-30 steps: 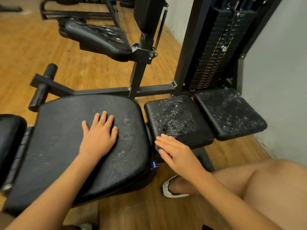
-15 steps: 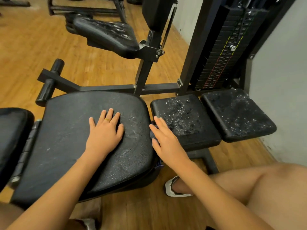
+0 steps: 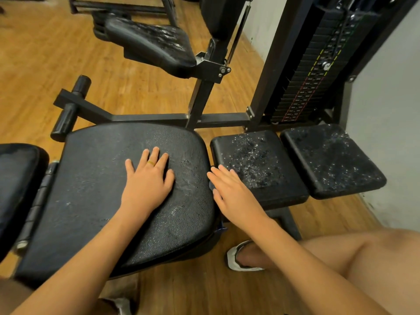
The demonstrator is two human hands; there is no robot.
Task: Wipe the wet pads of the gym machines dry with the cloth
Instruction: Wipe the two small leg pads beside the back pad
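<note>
Pads, 6 total: 1 big seat pad (image 3: 95, 189), 1 edge pad (image 3: 18, 178) cut off at the left, 2 small square ones side by side on the right (near square pad (image 3: 261, 160), far square pad (image 3: 329, 155)), 1 raised seat pad (image 3: 154, 42) further back, 1 upright back pad (image 3: 218, 14) at top, partly out of frame.

Hands: 2, left hand (image 3: 147, 185) and right hand (image 3: 234, 192).

Ring (image 3: 150, 163): 1, on the left hand.

Foam roller ends: 2, upper roller end (image 3: 81, 85) and lower roller end (image 3: 64, 123), either side of 1 crossbar (image 3: 91, 110).

Weight stack (image 3: 313, 87): 1, w/ 1 selector pin (image 3: 325, 65).

White shoe (image 3: 234, 258): 1 seen clearly.

Bare knee (image 3: 363, 258): 1, bottom right.
</note>
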